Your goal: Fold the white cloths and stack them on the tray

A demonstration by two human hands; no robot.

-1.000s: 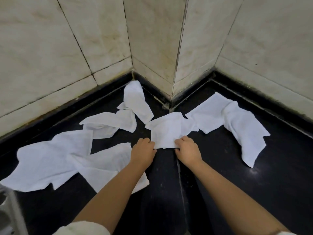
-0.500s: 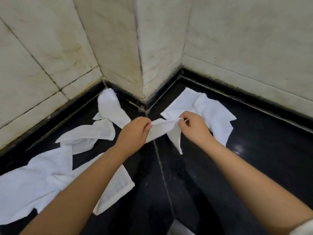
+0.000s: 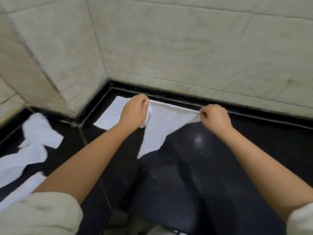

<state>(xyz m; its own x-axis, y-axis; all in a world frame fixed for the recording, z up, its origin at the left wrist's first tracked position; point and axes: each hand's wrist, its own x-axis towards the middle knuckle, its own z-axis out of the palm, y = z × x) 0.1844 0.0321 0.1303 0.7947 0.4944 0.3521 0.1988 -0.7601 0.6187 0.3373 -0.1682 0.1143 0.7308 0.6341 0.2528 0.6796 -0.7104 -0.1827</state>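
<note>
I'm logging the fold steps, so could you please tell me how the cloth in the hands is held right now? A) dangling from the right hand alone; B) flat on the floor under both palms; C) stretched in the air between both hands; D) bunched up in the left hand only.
C: the left hand and right hand each pinch a top corner of the cloth, its edge taut, the rest hanging above the floor.

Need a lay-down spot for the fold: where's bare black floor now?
Free: the black glossy floor below the held white cloth, between both forearms, and right of the right hand up to the dark skirting. Crowded: far left, with crumpled white cloths, and behind the left hand, where a flat white cloth lies.
</note>
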